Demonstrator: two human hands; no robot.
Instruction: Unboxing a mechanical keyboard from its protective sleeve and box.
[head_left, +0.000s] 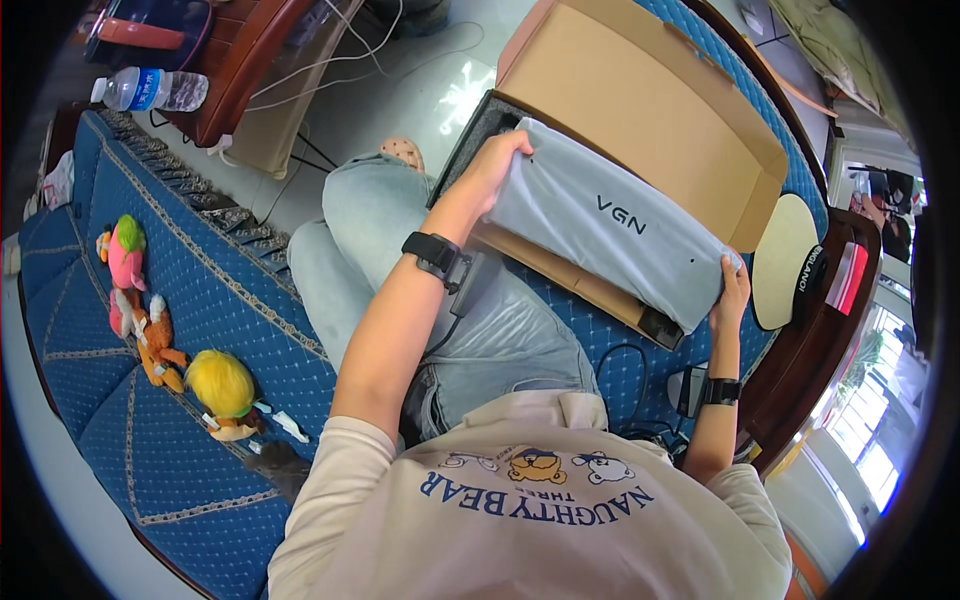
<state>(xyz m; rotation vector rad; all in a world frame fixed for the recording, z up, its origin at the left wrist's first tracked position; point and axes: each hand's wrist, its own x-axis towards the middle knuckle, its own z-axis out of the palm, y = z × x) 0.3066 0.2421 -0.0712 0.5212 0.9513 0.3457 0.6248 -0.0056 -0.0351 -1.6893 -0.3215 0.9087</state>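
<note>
My left hand grips the far left end of a long, flat package in a pale grey VGN sleeve, its thumb on the top face. At the opposite end, my right hand holds the near right corner. What the sleeve contains is hidden. The package is over an open cardboard box, tilted across its tray part, and the lid stands raised behind it. Dark grey foam padding shows at the box's left end. A black end piece pokes out below the package's right end.
The box sits on a blue quilted sofa cover beside my jeans-clad legs. A round cream fan lies to the right, by the wooden armrest. Several plush toys are at left. A water bottle lies on the wooden table; white cables hang nearby.
</note>
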